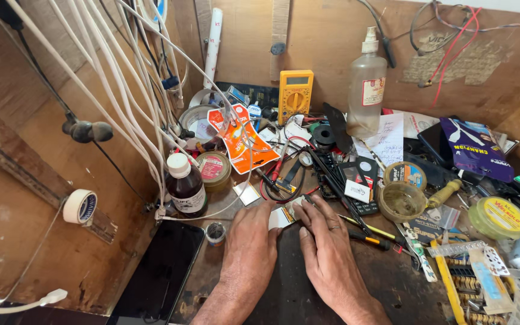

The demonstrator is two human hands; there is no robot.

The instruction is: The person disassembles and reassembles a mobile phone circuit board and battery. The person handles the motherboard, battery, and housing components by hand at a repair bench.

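Note:
My left hand (249,241) and my right hand (327,244) rest side by side on a dark mat (296,289) on the workbench. Between their fingertips they pinch a small white flat part (281,217) with a bit of circuit at its right end. My right hand wears a ring and lies over the part's right side. A yellow-handled screwdriver (373,236) lies just right of my right hand. What is under my palms is hidden.
A dark smartphone (159,274) lies at the left. A brown bottle with a white cap (184,185), round tins (214,169), a yellow multimeter (295,93), a clear spray bottle (365,87), an empty round tin (401,200), tape rolls and white cables (121,90) crowd the bench.

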